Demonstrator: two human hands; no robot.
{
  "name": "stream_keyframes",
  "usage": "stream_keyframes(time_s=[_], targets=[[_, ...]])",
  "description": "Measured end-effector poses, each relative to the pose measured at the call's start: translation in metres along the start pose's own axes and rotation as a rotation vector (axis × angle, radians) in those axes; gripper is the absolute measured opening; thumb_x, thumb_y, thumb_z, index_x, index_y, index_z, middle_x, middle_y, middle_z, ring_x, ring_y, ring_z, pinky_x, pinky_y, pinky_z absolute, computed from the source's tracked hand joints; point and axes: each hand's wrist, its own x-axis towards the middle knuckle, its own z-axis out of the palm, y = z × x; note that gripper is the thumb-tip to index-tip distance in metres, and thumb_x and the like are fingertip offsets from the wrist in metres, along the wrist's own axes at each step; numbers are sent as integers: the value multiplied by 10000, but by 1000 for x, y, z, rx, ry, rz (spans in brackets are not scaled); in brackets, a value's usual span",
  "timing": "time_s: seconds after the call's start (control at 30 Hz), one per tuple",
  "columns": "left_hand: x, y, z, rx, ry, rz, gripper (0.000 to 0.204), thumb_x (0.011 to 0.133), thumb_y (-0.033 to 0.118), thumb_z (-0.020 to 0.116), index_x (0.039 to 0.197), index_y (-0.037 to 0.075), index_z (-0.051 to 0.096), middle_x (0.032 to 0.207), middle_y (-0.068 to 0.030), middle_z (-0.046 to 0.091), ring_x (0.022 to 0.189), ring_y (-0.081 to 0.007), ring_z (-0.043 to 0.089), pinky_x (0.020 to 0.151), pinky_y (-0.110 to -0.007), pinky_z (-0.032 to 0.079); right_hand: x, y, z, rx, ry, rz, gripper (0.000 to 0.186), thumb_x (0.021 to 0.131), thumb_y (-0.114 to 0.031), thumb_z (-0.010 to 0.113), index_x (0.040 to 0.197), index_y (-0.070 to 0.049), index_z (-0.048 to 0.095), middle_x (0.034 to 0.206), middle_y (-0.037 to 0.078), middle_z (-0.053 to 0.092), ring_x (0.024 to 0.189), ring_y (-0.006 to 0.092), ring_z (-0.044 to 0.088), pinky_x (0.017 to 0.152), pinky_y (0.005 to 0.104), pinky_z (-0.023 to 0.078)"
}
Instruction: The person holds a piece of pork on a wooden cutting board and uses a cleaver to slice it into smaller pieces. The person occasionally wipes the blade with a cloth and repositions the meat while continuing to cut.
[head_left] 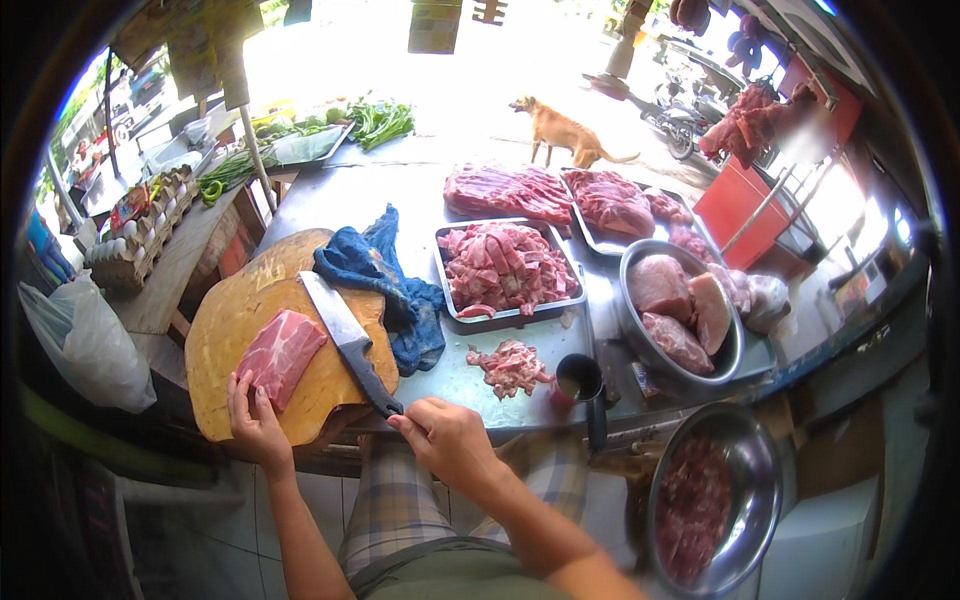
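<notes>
The round wooden chopping board point(235, 330) is the landmark here. A slab of pink raw meat point(280, 355) lies on the near-left part of the board, its long axis running diagonally from the near-left edge up toward the board's middle. The left hand point(255, 420) rests at the slab's near end, fingers spread and pressing its lower edge flat against the wood. A cleaver point(345, 335) lies across the right side of the board, roughly parallel to the slab and just beside it, the blade pointing away and the dark handle overhanging the board's near-right edge. The right hand point(445, 440) sits just off that edge, its fingertips touching the handle's end (whether they already pinch it or only touch it, I cannot tell). So the meat lies left of the knife, with the left hand on it and the right hand nearer the handle.

Right of the board, a blue cloth point(385, 280) drapes over its far edge. Beyond that stand a rectangular metal tray point(510, 318) of cut meat, a small pile of meat scraps point(510, 367) and a metal bowl point(735, 355) of larger pieces.
</notes>
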Motion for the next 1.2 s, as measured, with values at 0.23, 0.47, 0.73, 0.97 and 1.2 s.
stream_keyframes(time_s=[0.23, 0.47, 0.73, 0.97, 1.2], targets=[[1, 4, -1, -16, -4, -18, 261, 920, -5, 610, 1175, -16, 666, 1363, -232, 582, 1229, -371, 574, 1052, -428, 436, 1, 2, 4, -16, 18, -8, 248, 910, -213, 722, 785, -17, 634, 728, 142, 608, 609, 331, 586, 564, 408, 463], [0, 6, -1, -28, 7, -14, 260, 920, -16, 603, 1173, -16, 665, 1368, -227, 580, 1229, -364, 576, 1050, -421, 440, 0, 1, 4, -12, 8, -6, 246, 909, -203, 723, 783, -14, 631, 716, 136, 595, 588, 312, 570, 560, 399, 453], [0, 6, 0, -37, 11, -27, 265, 914, -21, 602, 1172, -17, 665, 1369, -223, 581, 1229, -358, 578, 1053, -414, 438, 1, 2, 5, -11, -2, -12, 240, 910, -202, 723, 786, -18, 633, 719, 127, 599, 584, 304, 568, 564, 388, 457], [0, 6, -1, -32, 12, -27, 264, 915, -19, 606, 1172, -17, 665, 1364, -226, 583, 1222, -359, 583, 1049, -417, 440, 0, 2, 8, -39, -22, -6, 232, 905, -212, 725, 796, -24, 643, 736, 133, 618, 626, 325, 596, 587, 403, 474], [1, 7, -1, -35, 4, -24, 257, 917, -22, 603, 1167, -24, 663, 1362, -227, 585, 1219, -361, 584, 1047, -418, 443, 0, 3, 7, -42, -29, -15, 227, 902, -206, 727, 796, -22, 645, 736, 136, 622, 626, 328, 601, 583, 406, 475]])
